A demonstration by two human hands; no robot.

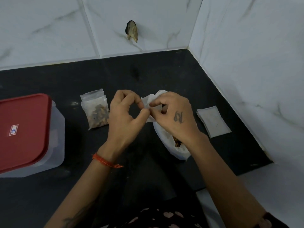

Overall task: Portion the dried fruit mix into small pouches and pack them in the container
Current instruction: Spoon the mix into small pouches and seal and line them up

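My left hand (125,116) raised over black counter (148,76), thumb and forefinger curled, pinching small pouch (148,102). My right hand (174,116) just beside, knuckles up, fingertips pinching same pouch from other side. Both forearms angled inward, wrists apart, above counter.

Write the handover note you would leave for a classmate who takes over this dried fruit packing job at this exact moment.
Left hand: its grip pinches the small pouch at one edge.
Right hand: pinches the same pouch from the other side, above the bag of dried fruit mix.
The pouch in hand looks empty.
Filled pouches: lying on the black counter, left of the hands.
Empty pouches: stacked to the right.
Container: far left, red lid on.
Done: a little mix is portioned.
Left: open and fill this pouch, fill the rest, take the lid off, pack them in.
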